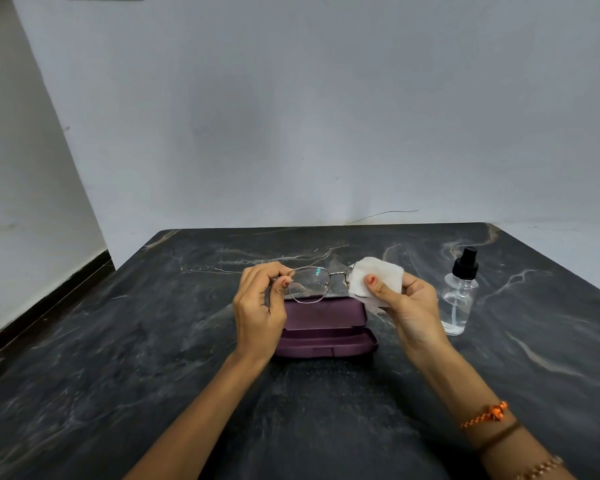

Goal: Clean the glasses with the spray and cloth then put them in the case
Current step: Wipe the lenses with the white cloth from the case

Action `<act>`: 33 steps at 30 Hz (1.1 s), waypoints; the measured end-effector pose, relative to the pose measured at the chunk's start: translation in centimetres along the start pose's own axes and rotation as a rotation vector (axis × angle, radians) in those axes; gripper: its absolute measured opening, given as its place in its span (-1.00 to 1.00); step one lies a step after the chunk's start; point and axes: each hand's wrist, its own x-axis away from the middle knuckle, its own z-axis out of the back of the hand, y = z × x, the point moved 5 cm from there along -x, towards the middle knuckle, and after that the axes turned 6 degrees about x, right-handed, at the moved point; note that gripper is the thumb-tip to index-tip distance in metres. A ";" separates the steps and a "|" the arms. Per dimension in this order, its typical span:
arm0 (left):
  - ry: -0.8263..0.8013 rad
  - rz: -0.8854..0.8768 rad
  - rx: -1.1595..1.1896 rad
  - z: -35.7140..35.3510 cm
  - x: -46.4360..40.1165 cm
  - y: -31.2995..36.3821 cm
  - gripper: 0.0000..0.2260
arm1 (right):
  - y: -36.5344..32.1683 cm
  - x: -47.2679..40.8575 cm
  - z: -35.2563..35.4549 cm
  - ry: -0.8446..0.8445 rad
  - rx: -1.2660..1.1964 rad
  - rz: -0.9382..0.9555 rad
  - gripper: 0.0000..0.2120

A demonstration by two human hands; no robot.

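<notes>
The glasses, thin metal-framed, are held up in the air just above the open purple case, which lies on the dark marbled table. The left hand pinches the frame's left edge between thumb and fingertips, closed tight on it. The right hand is clamped on a white cloth, its thumb pressing the cloth over the right lens, so that lens is hidden. The left lens shows clear, with a small glint. To the right of the case, well clear of it, a clear spray bottle with a black nozzle stands upright on the table. Bracelets ring the right wrist.
</notes>
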 end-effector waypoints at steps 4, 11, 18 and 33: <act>0.020 0.023 0.028 0.1 0.0 0.0 -0.91 | 0.4 0.2 -0.4 0.016 -0.206 -0.051 -0.78; -0.048 -0.056 0.033 -0.6 0.6 0.9 -0.82 | 2.4 0.6 -0.9 0.151 -0.502 -0.229 -0.94; -0.096 -0.086 0.050 -1.0 0.8 1.1 -0.84 | 1.9 0.5 -1.2 0.068 -0.412 -0.151 -0.85; -0.055 -0.122 0.022 -0.6 0.8 1.2 -0.85 | -0.2 0.9 -1.1 -0.003 -0.014 0.103 -0.76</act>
